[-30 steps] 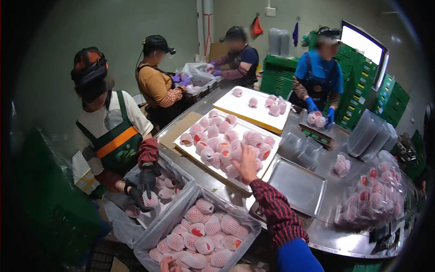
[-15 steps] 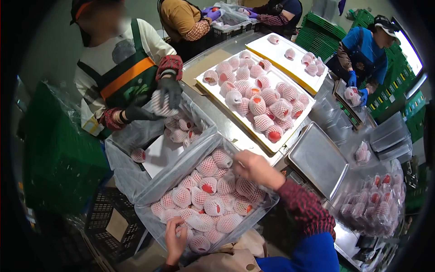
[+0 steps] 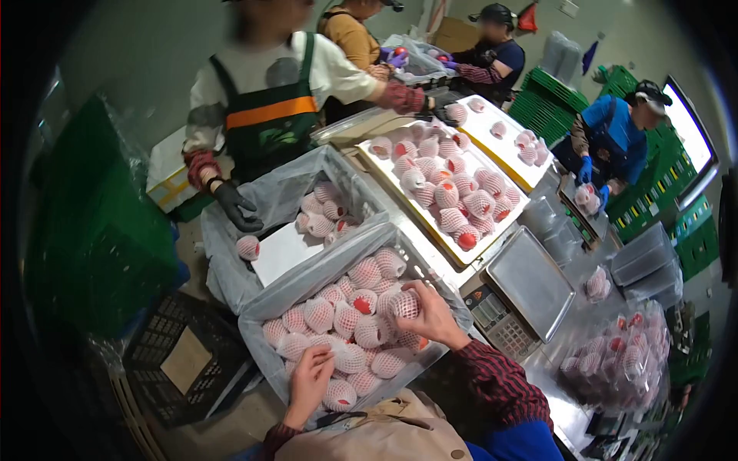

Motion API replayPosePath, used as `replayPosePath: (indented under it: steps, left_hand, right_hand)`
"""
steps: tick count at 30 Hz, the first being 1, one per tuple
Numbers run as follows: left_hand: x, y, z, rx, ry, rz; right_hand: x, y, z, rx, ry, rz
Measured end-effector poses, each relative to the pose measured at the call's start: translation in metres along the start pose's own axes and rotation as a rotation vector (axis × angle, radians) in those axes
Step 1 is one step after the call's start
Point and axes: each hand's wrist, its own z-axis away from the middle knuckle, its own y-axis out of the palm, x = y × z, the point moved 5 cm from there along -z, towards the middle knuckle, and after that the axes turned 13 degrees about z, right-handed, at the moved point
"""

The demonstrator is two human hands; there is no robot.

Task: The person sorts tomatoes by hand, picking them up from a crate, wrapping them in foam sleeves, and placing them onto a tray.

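A crate lined with grey plastic (image 3: 265, 311) stands in front of me, heaped with red fruit in pale foam nets (image 3: 357, 330). My right hand (image 3: 434, 316) closes its fingers and thumb on one netted fruit (image 3: 404, 305) at the crate's right side. Lower left, my left hand (image 3: 309, 378) lies over the heap with loosely bent fingers, their tips beside or touching another netted fruit (image 3: 348, 358). I see nothing gripped in that hand.
Behind is a second lined crate (image 3: 223, 265) with fewer fruits and a white sheet. A white tray of netted fruit (image 3: 430, 223), a scale with a metal pan (image 3: 532, 284) and bagged fruit (image 3: 619, 353) sit rightward. A black crate (image 3: 157, 376) stands left. Several co-workers surround the table.
My right hand has come down and inward onto a netted fruit. My left hand has shifted slightly up and right. The co-worker opposite has reached a netted fruit over to the far tray.
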Motion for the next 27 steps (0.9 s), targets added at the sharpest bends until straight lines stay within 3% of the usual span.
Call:
replayPosePath:
  steps: [1,4,5,7,8,9,11,13,14,17,19,21,22,24,25,27]
  left_hand:
    - [0.009,0.004,-0.002,0.025,-0.099,0.197]
    - [-0.014,0.040,-0.013,0.132,-0.078,0.406]
    - [-0.022,0.051,-0.016,0.151,-0.108,0.494]
    - [-0.024,0.058,-0.014,0.168,-0.130,0.581]
    - [-0.023,0.058,-0.014,0.169,-0.065,0.560]
    - [-0.024,0.057,-0.014,0.173,-0.003,0.538]
    - [-0.029,0.051,-0.009,0.146,-0.071,0.545]
    - [-0.029,0.042,-0.007,0.136,-0.144,0.600]
    - [-0.029,0.037,-0.005,0.137,-0.143,0.599]
    - [-0.028,0.036,0.007,0.336,-0.423,1.141]
    - [-0.033,0.036,0.011,0.350,-0.418,1.129]
    - [-0.065,0.037,0.011,0.281,-0.229,0.952]
    - [-0.069,0.040,0.011,0.283,-0.226,0.951]
    - [-0.080,0.035,0.008,0.136,0.046,0.433]
    - [-0.079,0.038,0.007,0.136,0.047,0.432]
    - [-0.088,0.042,0.006,0.016,0.391,-0.165]
  right_hand:
    - [0.019,-0.006,0.007,0.013,-0.019,-0.001]
    - [0.064,0.008,0.023,0.081,-0.094,-0.588]
    - [0.083,0.006,0.025,-0.130,-0.247,-0.467]
    - [0.098,0.005,0.037,-0.345,-0.190,-0.229]
    - [0.102,0.009,0.040,-0.345,-0.200,-0.230]
    - [0.098,0.013,0.042,-0.322,-0.102,-0.299]
    - [0.093,0.019,0.044,-0.303,0.001,-0.371]
    - [0.078,0.043,0.042,-0.052,0.287,-0.929]
    - [0.077,0.048,0.036,-0.085,0.331,-1.190]
    - [0.064,0.066,0.032,0.049,0.396,-1.399]
    - [0.053,0.086,0.039,0.030,0.276,-1.249]
    - [0.046,0.086,0.043,-0.088,0.129,-0.806]
    - [0.063,0.065,0.050,-0.044,0.228,-0.940]
    - [0.091,0.034,0.057,0.030,0.208,-1.094]
    - [0.103,0.026,0.062,0.107,0.190,-1.247]
    - [0.115,0.026,0.071,0.219,0.097,-1.224]
